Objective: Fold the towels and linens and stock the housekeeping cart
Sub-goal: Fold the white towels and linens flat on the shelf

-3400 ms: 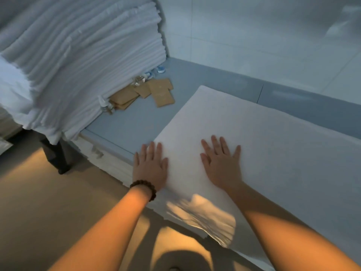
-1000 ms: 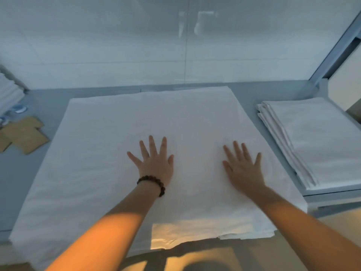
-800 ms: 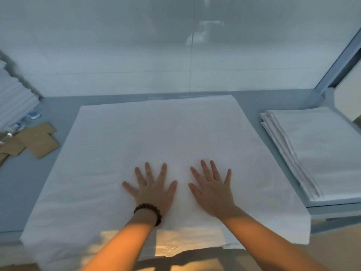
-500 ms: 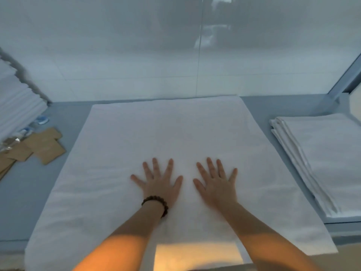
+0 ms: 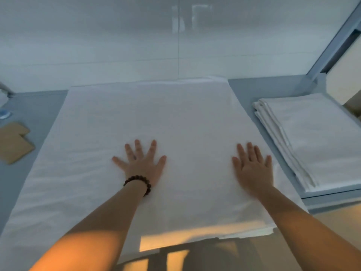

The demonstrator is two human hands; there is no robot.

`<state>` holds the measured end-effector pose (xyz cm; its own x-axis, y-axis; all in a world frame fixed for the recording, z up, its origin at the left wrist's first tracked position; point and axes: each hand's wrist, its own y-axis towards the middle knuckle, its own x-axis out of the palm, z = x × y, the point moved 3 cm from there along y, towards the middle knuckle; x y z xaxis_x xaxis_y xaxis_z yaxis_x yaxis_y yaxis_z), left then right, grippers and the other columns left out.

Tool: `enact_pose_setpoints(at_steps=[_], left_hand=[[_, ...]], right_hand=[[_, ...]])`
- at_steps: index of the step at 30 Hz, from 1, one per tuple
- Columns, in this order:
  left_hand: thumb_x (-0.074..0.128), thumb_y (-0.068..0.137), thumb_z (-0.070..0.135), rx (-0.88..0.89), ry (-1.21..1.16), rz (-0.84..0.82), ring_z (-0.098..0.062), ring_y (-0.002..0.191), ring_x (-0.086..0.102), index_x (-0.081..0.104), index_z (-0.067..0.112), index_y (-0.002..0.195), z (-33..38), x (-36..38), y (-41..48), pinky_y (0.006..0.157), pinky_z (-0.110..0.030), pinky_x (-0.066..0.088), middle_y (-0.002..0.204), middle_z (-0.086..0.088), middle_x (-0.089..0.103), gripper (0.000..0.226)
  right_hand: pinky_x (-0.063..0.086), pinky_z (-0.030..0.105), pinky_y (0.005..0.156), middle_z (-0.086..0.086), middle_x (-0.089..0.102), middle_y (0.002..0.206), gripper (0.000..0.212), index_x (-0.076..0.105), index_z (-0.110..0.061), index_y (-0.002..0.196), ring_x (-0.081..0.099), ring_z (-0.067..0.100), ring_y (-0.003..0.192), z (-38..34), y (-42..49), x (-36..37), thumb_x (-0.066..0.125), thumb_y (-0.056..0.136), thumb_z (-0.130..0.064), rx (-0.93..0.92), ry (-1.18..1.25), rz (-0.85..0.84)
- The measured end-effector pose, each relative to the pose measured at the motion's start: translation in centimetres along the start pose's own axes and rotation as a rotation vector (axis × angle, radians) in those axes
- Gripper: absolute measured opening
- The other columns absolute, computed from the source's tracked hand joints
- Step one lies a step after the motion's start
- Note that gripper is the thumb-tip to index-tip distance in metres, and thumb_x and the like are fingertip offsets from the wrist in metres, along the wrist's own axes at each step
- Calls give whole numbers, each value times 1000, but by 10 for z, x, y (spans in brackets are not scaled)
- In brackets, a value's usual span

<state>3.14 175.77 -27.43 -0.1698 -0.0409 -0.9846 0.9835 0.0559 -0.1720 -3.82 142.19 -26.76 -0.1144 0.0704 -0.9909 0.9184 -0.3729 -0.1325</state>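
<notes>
Grey tabletop (image 5: 269, 87) ran below pale wall panels. At the frame's left edge lay two overlapping brown cardboard pieces (image 5: 13, 143). One white sheet (image 5: 156, 114) was spread flat across the middle, its near edge hanging over the front. Two hands pressed on it, well apart. The left hand (image 5: 141, 166), wearing one dark bead bracelet (image 5: 137, 182), had straight, splayed fingers. The right hand (image 5: 253, 170), slightly blurred, also lay flat, gripping nothing. At right sat one stack of folded linens (image 5: 316, 137).
</notes>
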Motion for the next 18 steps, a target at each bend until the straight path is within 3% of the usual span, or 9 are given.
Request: enact_pose_setpoints(at_steps=[2,6,7,12,16,18], left_hand=[[-2,81,78,-2,12,-4,-36,146,-17,-17,51,144,-2,0,0,102,-76,-5,160,-2,-19,70],[0,81,79,0,1,-1,-34,146,-15,-15,53,144,-6,3,3,103,-76,-5,161,0,-17,70],[0,80,80,4,-1,-1,-34,146,-15,-14,53,144,-5,4,4,103,-76,-5,161,0,-17,70],[6,89,71,8,-39,-47,-33,146,-14,-10,49,148,7,1,-2,106,-72,-6,161,-2,-16,64],[8,98,54,35,-63,-75,-33,147,-15,-10,39,151,28,8,-39,110,-69,-3,161,-2,-16,58],[9,99,51,72,-60,-86,-33,146,-16,-10,36,152,41,11,-62,110,-69,-5,161,-3,-17,58]], right_hand=[[1,56,116,1,-5,162,60,-1,-28,153,-6,22,148,-14,-2,-3,12,99,-51,39,47,-47],[-5,54,116,-3,-5,161,60,2,-38,151,-7,21,148,-76,-49,11,13,96,-59,-388,37,-13],[-4,52,117,-4,-4,161,61,1,-40,151,-5,21,148,-71,-55,13,11,95,-62,-408,18,10],[-1,51,118,-4,-5,161,61,-3,-39,151,-9,21,148,-3,-49,7,5,95,-59,-197,-34,36],[-3,62,113,2,-4,162,60,2,-26,153,-8,26,148,-28,-48,3,15,100,-49,-112,21,-59],[-1,61,113,3,3,162,56,11,-23,153,-2,24,148,-64,-52,0,21,101,-43,-198,77,-57]])
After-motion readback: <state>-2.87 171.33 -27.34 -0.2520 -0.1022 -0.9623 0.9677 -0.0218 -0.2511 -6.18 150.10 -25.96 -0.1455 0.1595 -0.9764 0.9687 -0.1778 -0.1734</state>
